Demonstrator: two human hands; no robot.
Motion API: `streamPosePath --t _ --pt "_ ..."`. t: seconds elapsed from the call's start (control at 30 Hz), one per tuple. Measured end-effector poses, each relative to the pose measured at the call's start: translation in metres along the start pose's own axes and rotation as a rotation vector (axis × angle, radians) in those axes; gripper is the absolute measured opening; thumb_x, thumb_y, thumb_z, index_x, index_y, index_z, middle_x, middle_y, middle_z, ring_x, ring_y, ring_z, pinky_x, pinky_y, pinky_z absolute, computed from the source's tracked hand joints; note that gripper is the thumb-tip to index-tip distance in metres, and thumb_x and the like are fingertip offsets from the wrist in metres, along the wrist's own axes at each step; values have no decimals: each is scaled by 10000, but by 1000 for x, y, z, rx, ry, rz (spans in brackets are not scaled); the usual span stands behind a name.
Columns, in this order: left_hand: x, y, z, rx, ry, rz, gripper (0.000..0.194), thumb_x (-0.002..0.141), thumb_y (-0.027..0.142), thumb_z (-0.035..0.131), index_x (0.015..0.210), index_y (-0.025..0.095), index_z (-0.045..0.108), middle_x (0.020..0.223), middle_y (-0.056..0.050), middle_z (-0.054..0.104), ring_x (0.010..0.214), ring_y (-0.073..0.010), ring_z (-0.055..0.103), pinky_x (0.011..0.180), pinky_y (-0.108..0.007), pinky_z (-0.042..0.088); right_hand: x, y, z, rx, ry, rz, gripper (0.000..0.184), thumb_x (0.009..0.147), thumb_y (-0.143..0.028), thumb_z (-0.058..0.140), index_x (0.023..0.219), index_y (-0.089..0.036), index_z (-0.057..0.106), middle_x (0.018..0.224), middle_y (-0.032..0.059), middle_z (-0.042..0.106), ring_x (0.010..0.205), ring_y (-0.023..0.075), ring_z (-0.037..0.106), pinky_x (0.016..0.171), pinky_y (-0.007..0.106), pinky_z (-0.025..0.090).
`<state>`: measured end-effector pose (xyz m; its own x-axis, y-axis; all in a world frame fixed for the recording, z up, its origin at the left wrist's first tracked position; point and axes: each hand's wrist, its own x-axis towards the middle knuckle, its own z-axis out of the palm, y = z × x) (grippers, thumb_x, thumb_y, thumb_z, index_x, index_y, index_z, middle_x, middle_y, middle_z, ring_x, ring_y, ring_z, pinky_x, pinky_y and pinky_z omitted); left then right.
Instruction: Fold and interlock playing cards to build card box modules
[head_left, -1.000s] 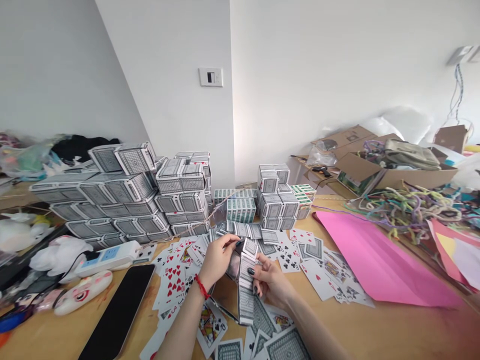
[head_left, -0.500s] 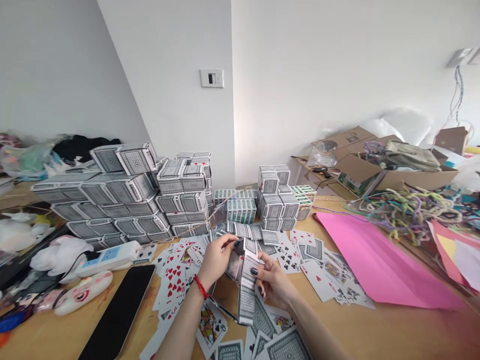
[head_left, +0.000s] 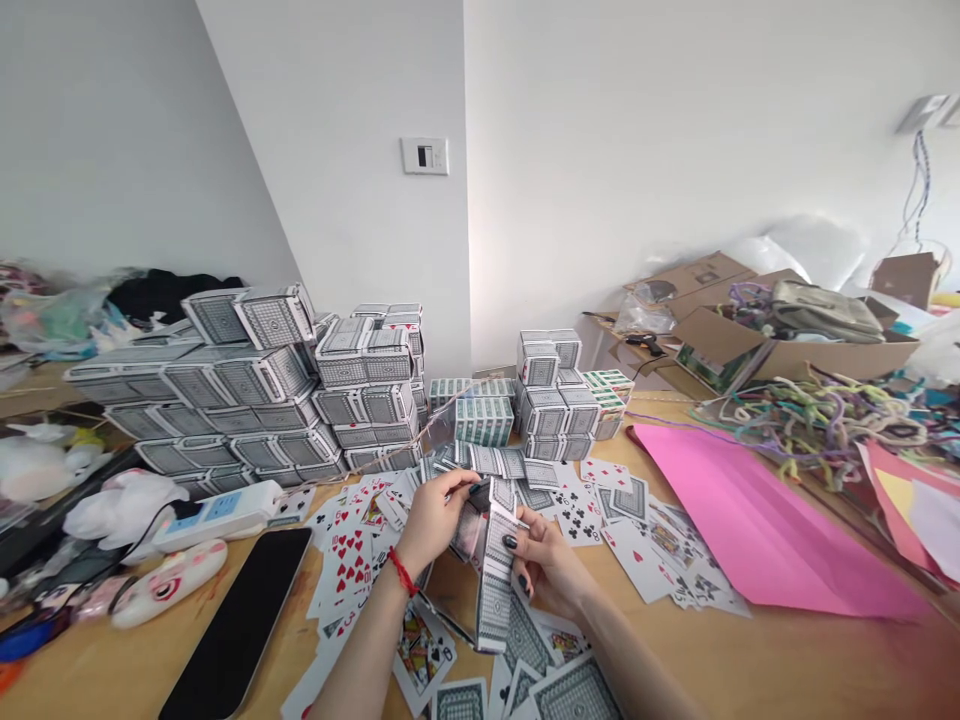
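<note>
In front of me a hollow frame of folded playing cards (head_left: 496, 585) stands tilted over the table, its patterned backs facing outward. My left hand (head_left: 442, 515) is closed on its upper far end, fingertips pinching at the corner. A red string bracelet circles that wrist. On the right side wall, my right hand (head_left: 546, 560) grips with thumb outside and fingers curled at the edge. Dark polish covers the nails. Loose playing cards (head_left: 352, 560) lie face up and face down around and beneath the frame.
Stacks of card cubes (head_left: 274, 375) rise at the back left, with a smaller stack (head_left: 551, 400) at back centre-right. A black phone (head_left: 236, 625) and a white power strip (head_left: 221, 512) lie left. Pink paper (head_left: 757, 530), pipe cleaners (head_left: 802, 420) and a cardboard box (head_left: 810, 360) occupy the right.
Almost nothing differs. Both hands keep their hold on the card frame, and the whole view has shifted very slightly.
</note>
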<state>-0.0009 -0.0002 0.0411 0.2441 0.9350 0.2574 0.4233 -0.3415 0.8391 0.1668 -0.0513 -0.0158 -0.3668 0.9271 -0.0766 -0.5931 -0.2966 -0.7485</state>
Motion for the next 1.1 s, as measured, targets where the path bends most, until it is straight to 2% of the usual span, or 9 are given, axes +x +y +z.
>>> streamPosePath --t 0.17,0.47,0.8,1.1 --pt "0 0 1 -63 -26 -2 177 775 176 475 839 195 639 855 -29 700 815 -172 642 751 -280 500 0 1 -3 -4 25 4 286 745 -351 673 841 -185 460 344 -86 508 234 75 452 255 108 317" --pt "-1 0 1 -29 -19 30 187 754 149 487 814 202 657 840 -19 707 798 -172 643 735 -278 499 0 5 -8 -16 -18 45 303 750 -374 669 836 -165 467 375 -43 561 255 90 493 266 114 334" --pt "-1 5 -1 -18 -24 10 181 763 182 479 798 202 655 842 -27 708 809 -179 643 740 -283 501 4 8 -10 78 53 21 289 707 -309 712 750 -175 458 460 -95 519 265 62 491 238 110 311" --pt "-1 3 0 -11 -15 30 185 753 162 484 782 206 661 828 -14 710 796 -174 642 732 -271 494 4 6 -9 80 91 53 276 712 -305 708 726 -165 471 421 -96 483 286 71 514 243 105 322"
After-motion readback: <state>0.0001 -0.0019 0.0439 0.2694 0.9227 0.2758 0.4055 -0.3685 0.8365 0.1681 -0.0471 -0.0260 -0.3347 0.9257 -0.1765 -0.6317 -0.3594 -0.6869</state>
